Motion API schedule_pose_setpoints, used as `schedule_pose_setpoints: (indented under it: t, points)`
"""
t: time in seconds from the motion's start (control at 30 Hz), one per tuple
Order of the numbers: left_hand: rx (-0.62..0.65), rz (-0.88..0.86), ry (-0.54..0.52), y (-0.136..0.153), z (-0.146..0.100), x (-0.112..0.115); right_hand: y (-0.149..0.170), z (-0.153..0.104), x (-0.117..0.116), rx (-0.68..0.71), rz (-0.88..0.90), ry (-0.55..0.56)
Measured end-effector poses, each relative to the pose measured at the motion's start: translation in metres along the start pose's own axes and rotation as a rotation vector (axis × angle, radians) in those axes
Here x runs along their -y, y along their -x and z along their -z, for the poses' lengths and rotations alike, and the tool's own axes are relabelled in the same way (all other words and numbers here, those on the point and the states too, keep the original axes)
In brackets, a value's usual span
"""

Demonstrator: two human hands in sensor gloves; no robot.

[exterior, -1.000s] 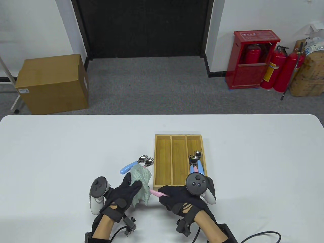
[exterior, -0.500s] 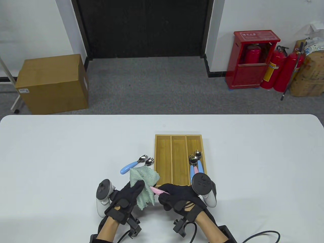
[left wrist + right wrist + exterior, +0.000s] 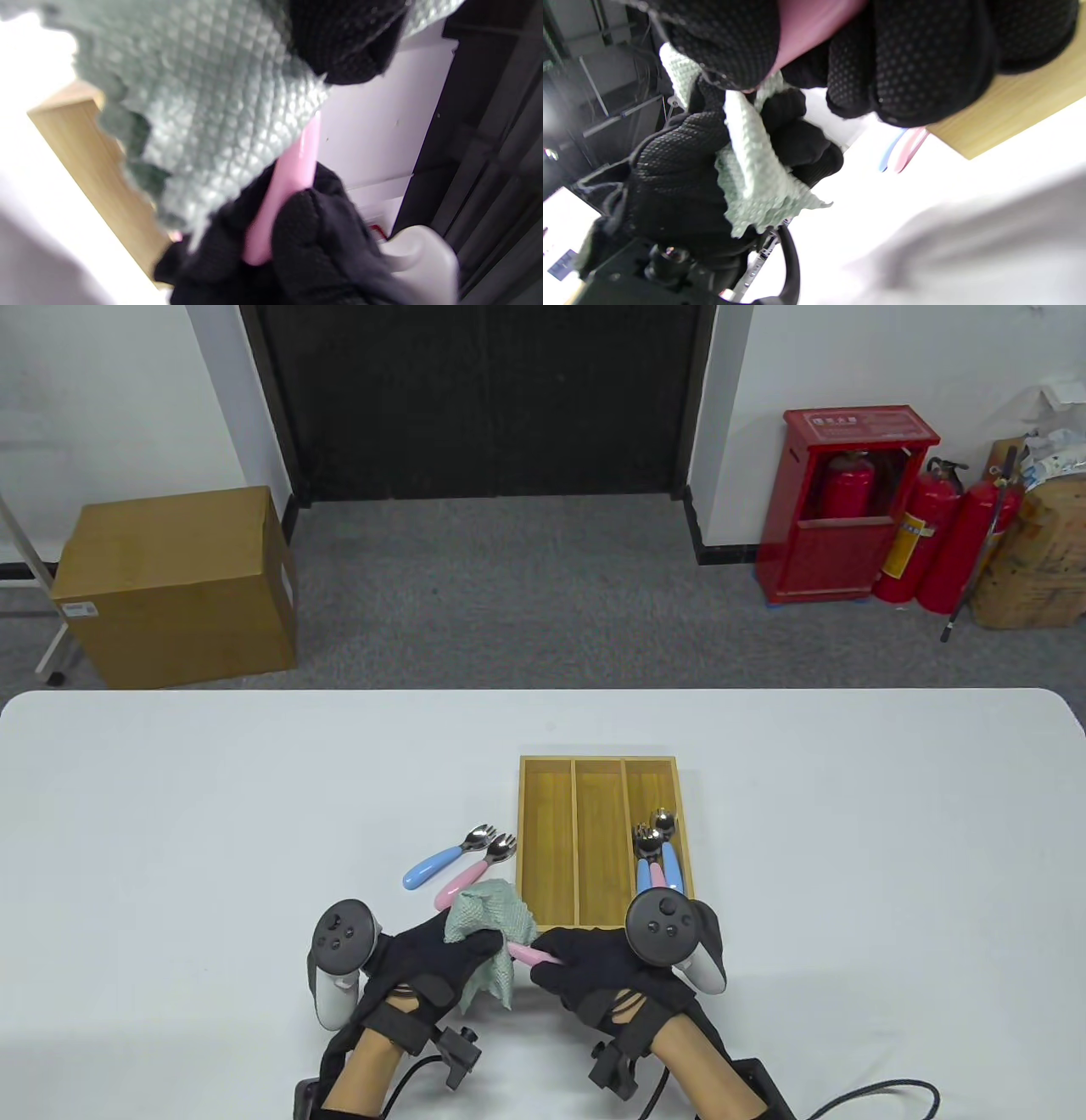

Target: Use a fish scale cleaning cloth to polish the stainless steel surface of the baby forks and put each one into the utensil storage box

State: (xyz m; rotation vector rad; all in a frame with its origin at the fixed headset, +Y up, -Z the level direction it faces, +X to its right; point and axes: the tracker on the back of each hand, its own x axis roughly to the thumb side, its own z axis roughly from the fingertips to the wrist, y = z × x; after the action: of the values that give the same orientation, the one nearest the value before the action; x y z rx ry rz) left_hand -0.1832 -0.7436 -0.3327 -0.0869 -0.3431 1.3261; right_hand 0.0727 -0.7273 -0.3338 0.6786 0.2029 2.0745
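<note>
My left hand (image 3: 479,948) grips the crumpled green fish scale cloth (image 3: 488,912), wrapped round the head of a pink-handled baby fork (image 3: 532,955). My right hand (image 3: 564,963) grips that fork's handle just in front of the wooden storage box (image 3: 519,848). The fork's steel head is hidden inside the cloth. In the left wrist view the cloth (image 3: 220,106) covers the top of the pink handle (image 3: 290,178). The right wrist view shows the cloth (image 3: 751,169) bunched in my left hand (image 3: 670,178). A blue-handled fork (image 3: 434,866) and a pink-handled fork (image 3: 465,883) lie left of the box.
Several forks (image 3: 657,853) lie in the box's right compartment; the other two compartments hold nothing. The box stands mid-table, with bare white table (image 3: 212,814) to the left, right and far side. Both hands work near the front edge.
My left hand turned and bunched the cloth closer round the fork's head, uncovering the pink-handled fork on the table. My right hand kept its grip and shifted slightly.
</note>
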Motion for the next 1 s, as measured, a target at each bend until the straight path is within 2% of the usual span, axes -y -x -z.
schedule_pose_setpoints:
  t: [0.17,0.23,0.37,0.5,0.6,0.83,1.0]
  points:
    - [0.034,0.301,0.053,-0.01,0.001,0.0,-0.007,-0.001,0.003,0.063,-0.222,0.025]
    - [0.041,0.369,0.076,-0.011,0.001,0.002,-0.01,-0.002,0.002,0.102,-0.328,0.023]
    - [0.045,0.378,0.147,-0.009,0.002,0.007,-0.014,-0.003,0.001,0.153,-0.428,0.031]
    - [0.042,0.373,0.158,-0.009,0.002,0.008,-0.016,-0.003,0.001,0.168,-0.457,0.044]
    - [0.048,0.382,0.13,-0.01,0.0,0.009,-0.015,-0.004,0.001,0.166,-0.454,0.05]
    - [0.096,0.418,-0.027,-0.018,-0.005,0.012,-0.012,-0.005,0.007,0.156,-0.384,0.079]
    - [0.09,0.432,-0.042,-0.014,-0.005,0.015,-0.008,-0.005,0.008,0.135,-0.355,0.07]
